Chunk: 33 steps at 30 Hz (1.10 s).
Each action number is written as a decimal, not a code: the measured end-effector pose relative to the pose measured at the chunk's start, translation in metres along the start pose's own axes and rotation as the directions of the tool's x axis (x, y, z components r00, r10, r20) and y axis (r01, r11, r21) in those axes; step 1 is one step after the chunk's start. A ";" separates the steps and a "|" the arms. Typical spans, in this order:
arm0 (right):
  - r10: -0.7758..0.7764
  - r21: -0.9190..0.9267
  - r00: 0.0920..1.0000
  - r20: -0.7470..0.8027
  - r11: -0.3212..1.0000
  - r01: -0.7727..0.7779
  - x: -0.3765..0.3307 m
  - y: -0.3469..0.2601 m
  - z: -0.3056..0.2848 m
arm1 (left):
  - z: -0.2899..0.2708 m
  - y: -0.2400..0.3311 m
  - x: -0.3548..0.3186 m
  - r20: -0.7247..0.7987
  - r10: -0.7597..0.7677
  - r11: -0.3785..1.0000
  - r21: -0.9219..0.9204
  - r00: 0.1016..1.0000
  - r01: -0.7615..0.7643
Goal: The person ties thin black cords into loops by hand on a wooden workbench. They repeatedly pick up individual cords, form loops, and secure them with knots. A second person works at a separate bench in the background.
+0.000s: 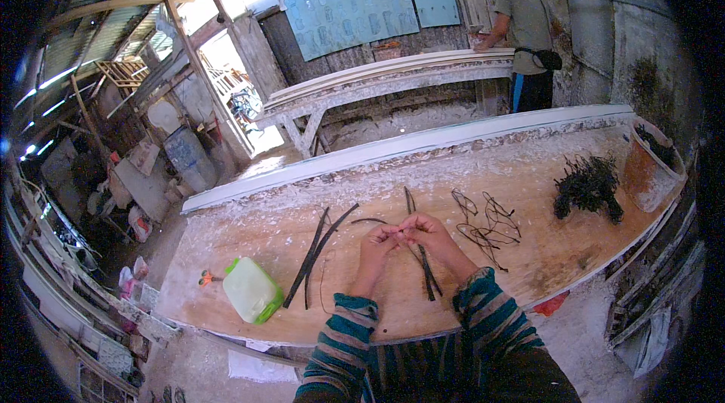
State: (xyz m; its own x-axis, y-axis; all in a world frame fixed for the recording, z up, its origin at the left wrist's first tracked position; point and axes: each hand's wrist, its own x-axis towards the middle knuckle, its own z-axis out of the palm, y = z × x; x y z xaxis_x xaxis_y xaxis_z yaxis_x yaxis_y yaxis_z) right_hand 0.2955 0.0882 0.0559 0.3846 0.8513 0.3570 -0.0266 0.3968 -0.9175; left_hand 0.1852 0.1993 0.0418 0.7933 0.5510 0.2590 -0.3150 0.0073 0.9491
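A thin dark piece of wire (399, 231) is held between both hands, just above the long wooden workbench dusted with white plaster (249, 233). The left hand (380, 240) is pinched shut on one end of it, and the right hand (427, 231) is pinched shut on the other end. The fingertips of both hands are touching in the middle.

The step in hand looks like twisting or bending the wire into shape. For the next move, a firm pinch and a small turn of the fingers would likely be needed.

At 9 o'clock from the hands, two long dark strips (317, 252) are laid crossed on the bench. At 8 o'clock, a pale green plastic jug (251, 290) is lying on its side. At 3 o'clock, loose loops of thin dark wire (487, 223) are spread out. Farther that way, a dark tangled bundle (587, 185) is seen, near a round orange tub (648, 165). At 1 o'clock, well apart, another person (525, 33) is standing at a second bench.
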 end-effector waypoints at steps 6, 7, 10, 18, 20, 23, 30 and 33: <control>0.162 0.234 0.987 -0.007 0.960 -0.156 0.000 -0.011 0.003 | -0.005 0.004 0.004 0.140 -0.082 0.992 -0.080 0.987 0.094; 0.190 0.257 0.982 -0.022 0.950 -0.178 0.001 -0.013 0.004 | -0.005 0.005 0.006 0.181 -0.083 0.992 -0.082 0.980 0.100; 0.189 0.342 0.982 0.010 0.922 -0.181 0.002 -0.010 0.001 | -0.003 0.001 0.006 0.243 -0.092 0.978 -0.162 0.966 0.134; 0.145 0.363 0.971 -0.189 0.929 -0.069 0.002 -0.011 0.010 | -0.002 -0.001 0.008 0.111 -0.087 0.990 -0.102 0.990 0.098; 0.129 0.321 0.974 -0.186 0.945 -0.064 0.002 -0.008 0.007 | -0.002 0.001 0.007 0.071 -0.093 0.994 -0.058 0.993 0.098; 0.099 0.279 0.986 -0.135 0.959 -0.058 0.005 0.005 0.000 | -0.002 0.001 0.008 0.029 -0.088 0.995 -0.042 0.996 0.089; 0.074 0.259 0.981 -0.179 0.966 -0.025 0.002 -0.009 0.012 | -0.005 0.006 0.008 0.095 -0.109 0.971 -0.204 0.990 0.126; 0.056 0.217 0.980 -0.190 0.976 -0.014 0.002 -0.011 0.011 | 0.004 0.015 0.004 0.064 -0.121 0.966 -0.223 0.991 0.132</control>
State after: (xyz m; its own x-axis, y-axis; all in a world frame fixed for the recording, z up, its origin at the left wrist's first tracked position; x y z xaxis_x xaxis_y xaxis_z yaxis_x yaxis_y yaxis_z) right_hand 0.2861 0.0893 0.0684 0.5510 0.7912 0.2652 -0.2315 0.4502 -0.8624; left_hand 0.1858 0.1985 0.0582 0.8573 0.4915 0.1534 -0.3157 0.2663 0.9107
